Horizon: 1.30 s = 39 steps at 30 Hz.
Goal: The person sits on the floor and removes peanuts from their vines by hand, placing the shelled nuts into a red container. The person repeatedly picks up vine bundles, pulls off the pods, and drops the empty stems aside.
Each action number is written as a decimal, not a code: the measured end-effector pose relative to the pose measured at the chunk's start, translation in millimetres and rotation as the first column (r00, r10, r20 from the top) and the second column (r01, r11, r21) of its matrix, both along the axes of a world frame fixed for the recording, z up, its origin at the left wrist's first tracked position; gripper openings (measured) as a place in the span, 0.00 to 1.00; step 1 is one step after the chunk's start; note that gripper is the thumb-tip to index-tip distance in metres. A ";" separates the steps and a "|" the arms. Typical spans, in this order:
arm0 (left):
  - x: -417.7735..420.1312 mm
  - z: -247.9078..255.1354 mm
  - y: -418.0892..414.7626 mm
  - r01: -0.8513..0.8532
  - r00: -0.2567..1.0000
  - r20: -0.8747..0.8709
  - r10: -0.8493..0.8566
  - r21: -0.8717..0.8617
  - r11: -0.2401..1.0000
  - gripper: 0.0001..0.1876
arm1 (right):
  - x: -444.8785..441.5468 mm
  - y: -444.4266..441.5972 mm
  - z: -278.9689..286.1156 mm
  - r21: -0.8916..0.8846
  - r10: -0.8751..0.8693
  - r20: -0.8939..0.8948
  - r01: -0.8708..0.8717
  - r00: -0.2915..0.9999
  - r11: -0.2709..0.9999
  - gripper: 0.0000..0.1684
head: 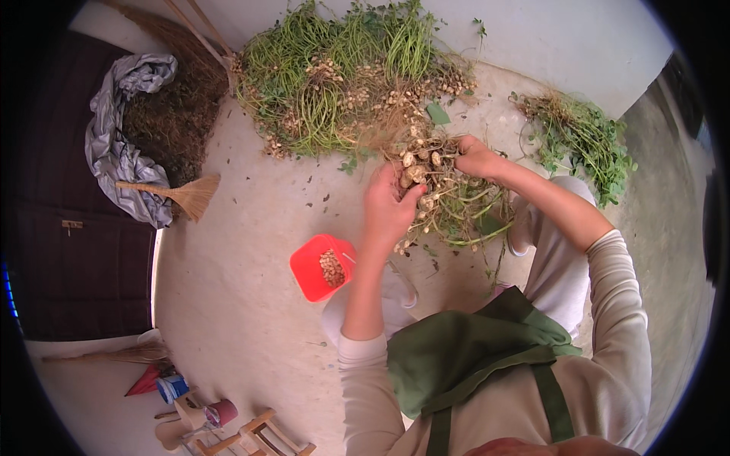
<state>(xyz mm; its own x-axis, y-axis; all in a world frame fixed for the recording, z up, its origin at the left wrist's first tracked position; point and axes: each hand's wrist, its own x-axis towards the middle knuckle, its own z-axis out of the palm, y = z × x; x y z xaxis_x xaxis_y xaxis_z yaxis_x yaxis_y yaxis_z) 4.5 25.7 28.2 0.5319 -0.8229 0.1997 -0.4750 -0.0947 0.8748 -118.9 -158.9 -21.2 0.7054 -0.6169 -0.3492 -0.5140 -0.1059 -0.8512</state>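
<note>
Between my hands hangs a bunch of uprooted peanut plants [456, 211], its roots thick with pale pods and its green stems trailing towards my lap. My left hand [390, 199] is closed around a cluster of peanut pods [419, 171] at the root end. With my right hand [478, 158] I grip the roots on the other side of the bunch. A red plastic bucket [308, 268] stands left of my left forearm. Loose peanuts [332, 269] lie inside it. The fingers of both hands are partly hidden by roots.
A large heap of peanut plants [342, 85] lies against the wall ahead. Another pile of plants [582, 139] is at the right. To the left are a hand broom [177, 194], a grey plastic sheet [117, 148] and a dark door [74, 256]. A wooden stool [259, 436] stands lower left.
</note>
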 end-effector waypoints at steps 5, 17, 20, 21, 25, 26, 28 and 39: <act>2.3 6.7 -0.6 -0.013 0.943 0.332 -0.009 0.062 0.998 0.17 | -3.1 -14.2 -26.5 -0.157 0.038 0.001 -0.038 0.999 0.987 0.16; 31.0 -4.5 18.1 0.234 0.845 -0.532 -0.056 0.274 0.933 0.14 | -3.8 -9.2 -8.8 -0.548 0.191 -0.123 -0.227 0.974 0.805 0.18; 34.0 -6.4 18.9 0.310 0.679 -0.729 -0.084 0.181 0.934 0.12 | -5.1 -6.8 -5.9 -0.548 0.179 -0.017 -0.159 0.984 0.821 0.20; 36.2 -11.3 18.8 0.309 0.611 -0.787 -0.089 0.134 0.941 0.11 | -4.4 -7.4 -4.4 -0.539 0.182 -0.021 -0.164 0.983 0.826 0.20; 35.8 -17.8 21.6 0.274 0.403 -0.905 -0.137 -0.024 0.961 0.08 | 1.3 -14.6 1.4 -0.474 0.218 -0.080 -0.230 0.973 0.850 0.17; 34.9 -17.4 21.5 0.285 0.369 -0.913 -0.175 -0.068 0.956 0.08 | 2.7 -15.9 2.4 -0.450 0.236 -0.104 -0.258 0.966 0.855 0.16; 32.8 -16.3 20.8 0.305 0.301 -0.920 -0.252 -0.157 0.939 0.09 | 3.8 -17.9 0.3 -0.446 0.214 -0.101 -0.236 0.972 0.863 0.15; 21.5 33.6 26.4 0.097 0.474 -0.876 -0.089 -0.049 0.994 0.10 | 0.0 -48.2 -22.9 -0.654 -0.014 -0.063 -0.031 0.998 0.756 0.12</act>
<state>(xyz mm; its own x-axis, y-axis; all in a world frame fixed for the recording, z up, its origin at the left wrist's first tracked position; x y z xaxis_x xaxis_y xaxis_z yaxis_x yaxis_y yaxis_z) 26.0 52.2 61.8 0.3471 -0.8778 -0.3300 0.5315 -0.1058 0.8404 -118.9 -207.1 -44.1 0.7027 -0.7050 0.0955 -0.5585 -0.6298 -0.5399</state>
